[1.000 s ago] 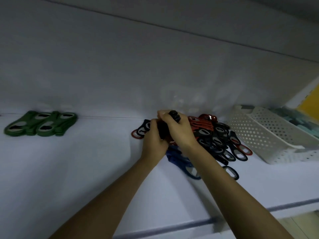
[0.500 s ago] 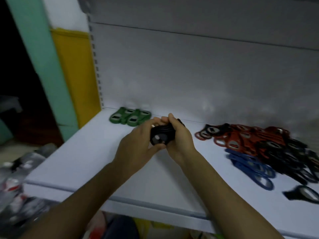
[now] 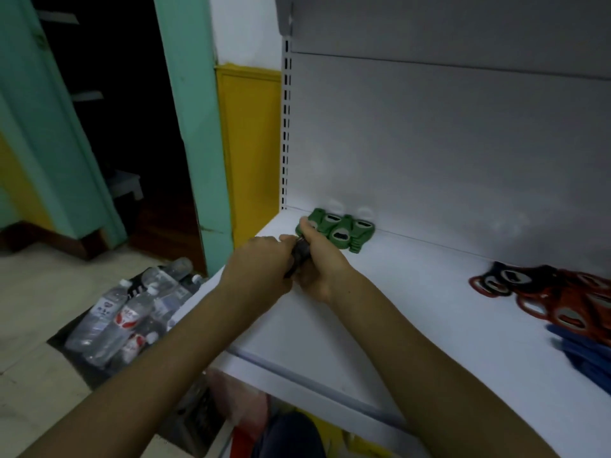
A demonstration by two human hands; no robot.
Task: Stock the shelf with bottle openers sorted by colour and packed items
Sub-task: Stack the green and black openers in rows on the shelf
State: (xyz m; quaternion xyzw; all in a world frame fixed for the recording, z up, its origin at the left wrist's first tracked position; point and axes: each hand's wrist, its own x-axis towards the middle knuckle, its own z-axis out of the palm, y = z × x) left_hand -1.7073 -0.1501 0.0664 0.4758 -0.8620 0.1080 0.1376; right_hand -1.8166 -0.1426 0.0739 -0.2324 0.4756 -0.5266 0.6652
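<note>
**Sorting by colour, step in hand.** We are looking down at two hands meeting over the left part of the white shelf (image 3: 396, 309). The left hand (image 3: 261, 259) and the right hand (image 3: 322, 259) are together clasping a small bunch of black bottle openers (image 3: 299, 257), with fingers curling round it from either side. The palms are hiding most of the bunch, so we are not counting pieces. We are reading the two-handed clasp as a way of squaring loose pieces into one stack, so that they can go down as a neat group instead of scattering.

The bunch is sitting just in front of the green bottle openers (image 3: 340, 229), which are lying in a tidy row against the back panel (image 3: 429, 160) at the shelf's left end. The right hand's fingertips are lying very close to that row; we cannot tell whether they are touching it. Nor can we tell whether the bunch is resting on the shelf or hanging just above it. We are judging the bare space beside the green row to be the intended spot, each colour getting its own patch.

Well apart, at the right, the unsorted supply is waiting: red bottle openers (image 3: 562, 302) in a heap, with blue bottle openers (image 3: 585, 352) just in front of them. Water bottles (image 3: 122, 312) are lying on the floor below the shelf's left corner.
</note>
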